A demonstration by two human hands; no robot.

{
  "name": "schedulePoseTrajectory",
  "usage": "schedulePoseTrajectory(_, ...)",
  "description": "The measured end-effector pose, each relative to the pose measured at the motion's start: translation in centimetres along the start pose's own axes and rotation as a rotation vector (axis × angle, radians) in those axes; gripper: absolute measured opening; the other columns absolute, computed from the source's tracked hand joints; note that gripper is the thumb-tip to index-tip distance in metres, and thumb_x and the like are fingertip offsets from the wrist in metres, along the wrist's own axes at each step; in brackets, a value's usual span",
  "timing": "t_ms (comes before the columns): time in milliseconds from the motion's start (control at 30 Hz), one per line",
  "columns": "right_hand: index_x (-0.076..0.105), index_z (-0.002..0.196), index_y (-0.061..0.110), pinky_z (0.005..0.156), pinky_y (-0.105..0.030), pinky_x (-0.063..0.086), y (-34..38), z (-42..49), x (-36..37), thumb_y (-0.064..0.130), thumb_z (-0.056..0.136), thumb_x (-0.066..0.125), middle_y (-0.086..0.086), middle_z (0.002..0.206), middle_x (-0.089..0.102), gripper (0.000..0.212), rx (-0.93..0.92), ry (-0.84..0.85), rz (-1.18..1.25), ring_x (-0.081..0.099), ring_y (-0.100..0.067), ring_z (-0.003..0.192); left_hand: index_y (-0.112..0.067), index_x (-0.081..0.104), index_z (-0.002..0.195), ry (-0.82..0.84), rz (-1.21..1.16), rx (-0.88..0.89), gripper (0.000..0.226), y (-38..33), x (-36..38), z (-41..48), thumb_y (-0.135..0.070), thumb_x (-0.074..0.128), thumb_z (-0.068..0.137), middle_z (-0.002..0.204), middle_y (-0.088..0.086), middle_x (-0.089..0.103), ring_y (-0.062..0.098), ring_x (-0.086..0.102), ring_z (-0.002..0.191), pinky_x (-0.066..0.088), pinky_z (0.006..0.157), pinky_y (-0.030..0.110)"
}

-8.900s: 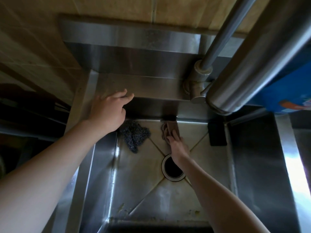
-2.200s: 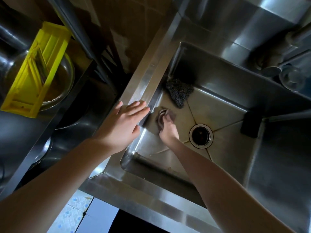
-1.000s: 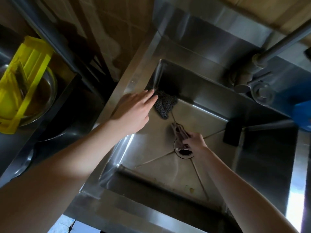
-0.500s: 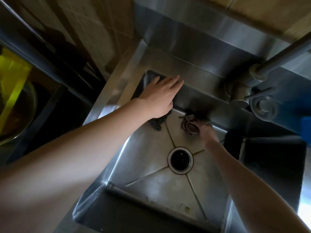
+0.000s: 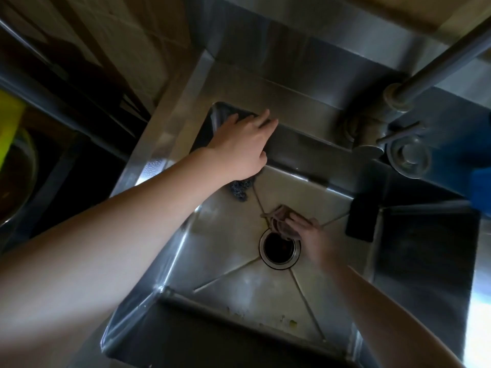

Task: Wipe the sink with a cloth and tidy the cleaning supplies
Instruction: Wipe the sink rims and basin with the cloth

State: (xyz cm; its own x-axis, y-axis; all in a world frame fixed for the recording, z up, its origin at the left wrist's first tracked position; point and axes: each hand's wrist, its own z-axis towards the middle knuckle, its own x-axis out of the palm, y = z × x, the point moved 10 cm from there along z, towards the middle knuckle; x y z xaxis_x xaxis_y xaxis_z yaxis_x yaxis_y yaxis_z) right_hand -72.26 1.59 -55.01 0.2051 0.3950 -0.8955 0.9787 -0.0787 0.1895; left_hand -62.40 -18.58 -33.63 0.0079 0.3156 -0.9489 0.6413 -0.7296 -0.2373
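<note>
I look down into a steel sink (image 5: 228,235) with a round drain (image 5: 279,248) in its floor. My right hand (image 5: 310,235) presses a small brownish cloth (image 5: 279,217) against the sink floor just above the drain. My left hand (image 5: 244,144) lies flat with fingers spread on the sink's back left rim, holding nothing. A dark steel-wool scourer (image 5: 240,191) sits in the back left of the basin, partly hidden under my left hand.
A black sponge (image 5: 362,220) leans at the basin's right wall. The tap base and pipe (image 5: 401,102) stand at the back right, with a blue object (image 5: 481,187) at the right edge. A yellow item and a bowl (image 5: 10,166) lie at far left.
My right hand has drawn the cloth from the basin's back wall down toward the drain. My left hand has stayed on the back left rim.
</note>
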Motion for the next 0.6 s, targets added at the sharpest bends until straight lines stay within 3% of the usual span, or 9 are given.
schedulePoseTrajectory(67,0.055,0.132,0.024,0.088,-0.033,0.050,-1.7,-0.4,-0.3,-0.010,0.074,0.055,0.004,0.140,0.051,0.067,0.107,-0.064,0.219,0.056,-0.030,0.102,-0.015,0.018,0.148,0.001,-0.009,0.001,0.065,0.0,0.0,0.0,-0.027,0.048,0.092,0.157,0.009,0.014,0.026,0.027,0.139,0.020,0.112,0.043)
schedulePoseTrajectory(133,0.058,0.129,0.024,0.092,-0.036,0.050,-3.6,0.0,-1.0,-0.010,0.076,0.052,-0.009,0.130,0.058,0.063,0.249,-0.089,0.430,0.058,-0.032,0.106,-0.015,0.018,0.148,0.005,-0.019,0.006,0.064,0.1,-0.1,0.1,-0.027,0.048,0.092,0.157,0.008,0.013,0.025,0.027,0.138,0.021,0.111,0.043)
schedulePoseTrajectory(233,0.058,0.128,0.024,0.096,-0.037,0.050,-5.7,1.7,-2.9,-0.010,0.076,0.050,-0.014,0.120,0.065,0.063,0.412,-0.158,0.527,0.063,-0.029,0.106,-0.015,0.019,0.148,0.000,-0.012,0.008,0.064,0.1,-0.3,0.1,-0.027,0.048,0.092,0.157,0.009,0.014,0.026,0.031,0.137,0.023,0.110,0.043)
schedulePoseTrajectory(300,0.058,0.129,0.022,0.105,-0.035,0.043,-6.3,3.0,-4.5,-0.011,0.077,0.050,-0.010,0.126,0.062,0.062,0.467,-0.198,0.554,0.060,-0.028,0.114,-0.014,0.020,0.148,-0.004,-0.006,0.008,0.064,0.0,-0.4,0.1,-0.026,0.048,0.091,0.156,0.009,0.016,0.027,0.033,0.135,0.025,0.109,0.042)
schedulePoseTrajectory(467,0.051,0.136,0.017,0.110,-0.036,0.032,-3.9,7.6,-5.3,-0.005,0.084,0.049,-0.008,0.145,0.045,0.057,0.270,-0.048,0.369,0.039,-0.029,0.135,-0.015,0.023,0.147,-0.022,0.000,-0.007,0.063,-0.1,-0.6,0.0,-0.026,0.049,0.091,0.156,0.009,0.017,0.031,0.039,0.129,0.027,0.107,0.042)
schedulePoseTrajectory(567,0.053,0.135,0.020,0.092,-0.028,0.046,-2.0,7.9,-4.9,0.000,0.082,0.058,-0.001,0.139,0.051,0.057,0.212,-0.088,0.340,0.045,-0.031,0.126,-0.014,0.024,0.147,-0.028,0.012,-0.002,0.063,-0.2,-0.7,0.1,-0.025,0.050,0.091,0.155,0.011,0.019,0.032,0.040,0.128,0.028,0.107,0.042)
schedulePoseTrajectory(600,0.051,0.136,0.026,0.087,-0.027,0.047,-0.6,7.6,-4.6,0.004,0.082,0.058,0.006,0.141,0.048,0.058,0.136,-0.054,0.230,0.045,-0.029,0.123,-0.013,0.023,0.147,-0.025,0.020,0.001,0.063,-0.2,-0.6,0.1,-0.026,0.049,0.091,0.155,0.011,0.019,0.032,0.040,0.129,0.029,0.107,0.042)
